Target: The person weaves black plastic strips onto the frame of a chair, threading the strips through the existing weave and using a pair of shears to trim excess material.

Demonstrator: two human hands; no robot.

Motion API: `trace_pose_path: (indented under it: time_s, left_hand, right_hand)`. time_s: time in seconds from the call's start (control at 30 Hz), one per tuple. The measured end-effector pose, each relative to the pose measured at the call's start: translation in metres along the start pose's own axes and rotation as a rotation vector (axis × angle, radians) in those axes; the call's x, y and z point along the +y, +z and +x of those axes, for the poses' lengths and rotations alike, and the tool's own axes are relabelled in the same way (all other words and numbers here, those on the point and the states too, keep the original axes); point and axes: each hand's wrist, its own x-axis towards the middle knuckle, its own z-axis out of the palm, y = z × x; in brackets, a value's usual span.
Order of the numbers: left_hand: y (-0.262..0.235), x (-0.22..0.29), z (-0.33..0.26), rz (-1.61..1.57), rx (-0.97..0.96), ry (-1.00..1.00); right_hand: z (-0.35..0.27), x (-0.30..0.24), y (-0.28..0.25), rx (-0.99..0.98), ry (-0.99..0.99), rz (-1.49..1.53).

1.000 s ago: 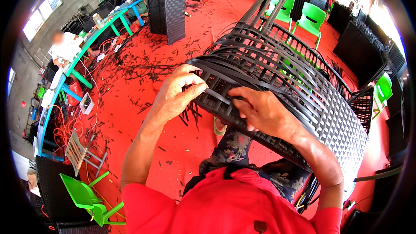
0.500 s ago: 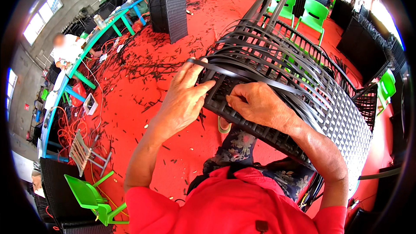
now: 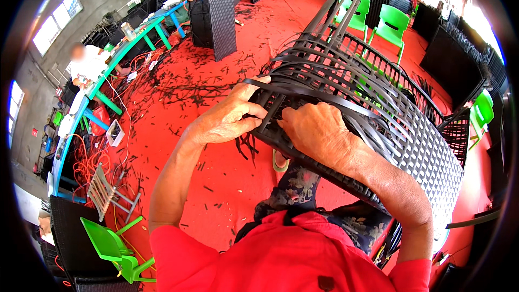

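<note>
A half-woven black furniture frame (image 3: 427, 143) lies across my lap area, its right part closely woven and loose flat strips (image 3: 330, 70) fanning over its upper part. My left hand (image 3: 230, 116) is at the frame's near left corner, with one strip (image 3: 286, 90) caught at its upper fingers. The thumb and a finger of that hand touch the frame's edge. Beside it, my right hand (image 3: 319, 130) is curled over the same end of the frame, fingers pinched downward; what they grip is hidden beneath the hand.
Black offcuts (image 3: 189, 84) litter the red floor. Green chairs (image 3: 392, 27) stand beyond the frame, another green chair (image 3: 108, 240) at lower left. Along the left runs a blue-green table (image 3: 108, 73) with a person (image 3: 86, 65) seated there. Another person works at a black woven panel (image 3: 219, 24).
My left hand has shifted slightly down and its fingers have bent more at the frame's edge. My right hand has turned a little, moving slightly left. The strip's free end sits slightly lower.
</note>
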Motion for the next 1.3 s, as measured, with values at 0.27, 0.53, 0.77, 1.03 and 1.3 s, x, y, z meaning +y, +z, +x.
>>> trace_pose_path:
  time_s: [0.27,0.53,0.77,1.03,1.3]
  left_hand:
    - [0.005,-0.004,-0.005,-0.102,0.037,-0.032]
    - [0.011,-0.010,-0.004,-0.344,0.095,-0.144]
    - [0.008,0.002,-0.007,-0.486,0.121,-0.198]
    - [0.022,0.005,-0.014,-0.485,0.383,-0.195]
    - [0.017,-0.004,-0.029,-0.771,0.596,-0.339]
  right_hand:
    - [0.003,0.005,0.000,0.024,0.084,0.200]
    - [0.007,0.010,-0.009,-0.109,0.079,0.679]
    - [0.008,0.011,-0.005,-0.066,0.101,0.491]
    - [0.009,0.015,0.006,0.104,-0.035,0.513]
    - [0.022,0.034,-0.006,-0.039,0.250,1.181]
